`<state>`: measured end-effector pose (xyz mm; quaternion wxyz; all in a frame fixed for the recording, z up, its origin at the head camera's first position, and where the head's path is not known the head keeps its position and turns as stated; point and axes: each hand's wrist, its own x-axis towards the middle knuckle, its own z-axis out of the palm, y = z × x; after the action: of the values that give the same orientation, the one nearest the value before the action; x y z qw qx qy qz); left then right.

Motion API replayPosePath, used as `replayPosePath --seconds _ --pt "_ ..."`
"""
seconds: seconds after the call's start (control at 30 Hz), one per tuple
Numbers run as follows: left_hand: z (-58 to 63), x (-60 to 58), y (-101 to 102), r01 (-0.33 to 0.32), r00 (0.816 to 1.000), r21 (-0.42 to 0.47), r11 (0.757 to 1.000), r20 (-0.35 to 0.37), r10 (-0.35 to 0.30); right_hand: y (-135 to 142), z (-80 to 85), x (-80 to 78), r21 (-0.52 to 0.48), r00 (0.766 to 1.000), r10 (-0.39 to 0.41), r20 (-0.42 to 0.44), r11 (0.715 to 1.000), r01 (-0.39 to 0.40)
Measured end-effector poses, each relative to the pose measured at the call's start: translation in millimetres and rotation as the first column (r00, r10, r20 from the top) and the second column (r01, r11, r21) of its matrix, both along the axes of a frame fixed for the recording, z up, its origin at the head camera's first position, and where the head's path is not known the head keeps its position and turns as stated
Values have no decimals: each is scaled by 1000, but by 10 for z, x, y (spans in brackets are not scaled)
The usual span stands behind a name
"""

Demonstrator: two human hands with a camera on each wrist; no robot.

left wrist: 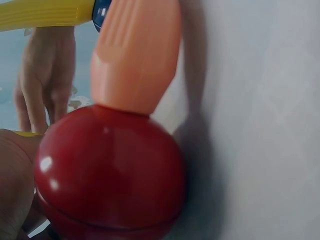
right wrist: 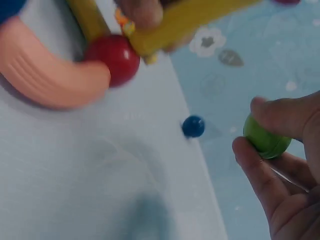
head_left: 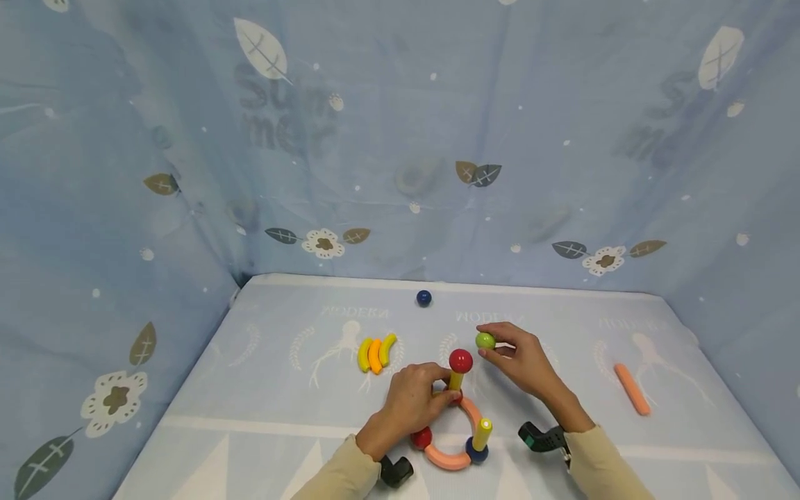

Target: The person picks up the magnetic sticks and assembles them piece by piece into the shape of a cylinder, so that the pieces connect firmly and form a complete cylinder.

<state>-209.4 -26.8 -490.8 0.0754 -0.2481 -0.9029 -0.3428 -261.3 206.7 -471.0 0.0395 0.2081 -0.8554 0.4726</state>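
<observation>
My left hand (head_left: 412, 396) grips the lower part of an upright yellow rod (head_left: 456, 380), which carries a red ball (head_left: 460, 360) on top. That rod stands on a red ball joint (right wrist: 116, 59) in a ring of curved orange pieces (head_left: 447, 459). Another red ball (left wrist: 110, 172) joins the ring below my left palm. At the ring's near right, a second yellow rod (head_left: 482, 435) rises from a dark blue ball (head_left: 477, 451). My right hand (head_left: 521, 357) pinches a green ball (right wrist: 265, 137) between thumb and fingers, to the right of the red-topped rod.
Two yellow curved pieces (head_left: 364, 355) and an orange one (head_left: 375, 356) lie together at the left. Near the table's back edge is a loose blue ball (head_left: 423, 298). A straight orange rod (head_left: 632, 389) lies at the right. Patterned blue cloth (head_left: 400, 139) hangs behind the table.
</observation>
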Motion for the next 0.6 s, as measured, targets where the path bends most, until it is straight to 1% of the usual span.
replayPosePath --seconds 0.1,0.23,0.3,0.37,0.43,0.5,0.6 --pt "0 -1 -3 2 1000 0 1000 -3 -2 71 121 266 -91 999 32 15 995 -30" --pt "-3 -6 -18 -4 1000 -12 1000 -25 4 88 296 580 -200 995 95 -26 975 -98" --pt "-4 -7 -25 -8 999 -17 1000 -33 8 73 370 720 -235 990 128 -55 962 -138" --pt "-6 -7 -28 -11 999 -21 1000 -41 10 56 422 839 -249 984 158 -82 953 -174" --pt "-10 -5 -25 -11 999 -20 1000 -47 11 38 452 932 -247 980 177 -88 950 -194" --pt "-18 -2 -18 -11 999 -19 1000 -52 10 27 467 994 -226 979 187 -83 953 -201" --pt "-23 5 1 -9 999 -16 1000 -52 8 20 479 1044 -191 974 210 -82 956 -222"
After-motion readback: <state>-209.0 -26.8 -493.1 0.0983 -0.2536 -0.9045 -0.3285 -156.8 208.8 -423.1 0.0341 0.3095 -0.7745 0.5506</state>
